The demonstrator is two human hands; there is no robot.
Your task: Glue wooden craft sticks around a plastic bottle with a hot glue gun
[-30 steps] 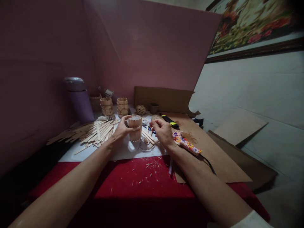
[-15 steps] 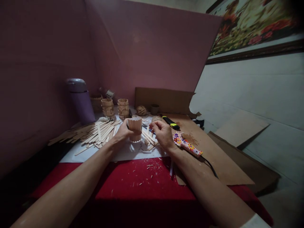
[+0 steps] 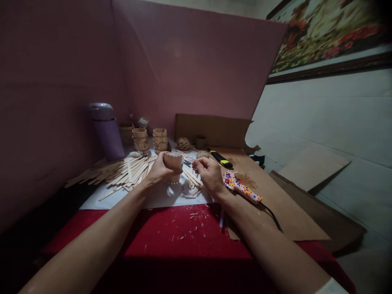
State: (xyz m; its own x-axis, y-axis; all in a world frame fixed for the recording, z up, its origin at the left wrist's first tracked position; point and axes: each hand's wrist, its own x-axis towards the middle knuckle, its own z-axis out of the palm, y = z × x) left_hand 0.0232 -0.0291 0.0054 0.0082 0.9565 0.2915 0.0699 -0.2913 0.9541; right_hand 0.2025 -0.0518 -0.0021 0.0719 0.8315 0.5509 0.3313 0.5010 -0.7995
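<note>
My left hand [image 3: 158, 169] is wrapped round a cup clad in popsicle sticks [image 3: 174, 162], its scalloped rim upward and slightly tilted, above the white paper [image 3: 122, 200]. To the right of the cup, my right hand [image 3: 210, 173] is closed in a pinch, apart from the cup. What its fingertips hold, if anything, is too small to make out. Beneath and between the hands lie a few loose popsicle sticks [image 3: 192, 178]. A flower-patterned glue gun [image 3: 243, 190] rests beside my right wrist, its black cord trailing toward me.
A pile of popsicle sticks [image 3: 122, 175] spreads at left, near a purple bottle [image 3: 108, 136]. Behind stand finished stick cups [image 3: 160, 139], a twine ball [image 3: 183, 143] and a small pot [image 3: 200, 141]. A utility knife [image 3: 221, 158] lies on cardboard [image 3: 275, 212]. Scraps litter the red cloth [image 3: 186, 241].
The cup in my left hand has turned and tilted a little, with the fingers now covering more of its lower part. My right hand has barely moved. The whole view has shifted slightly.
</note>
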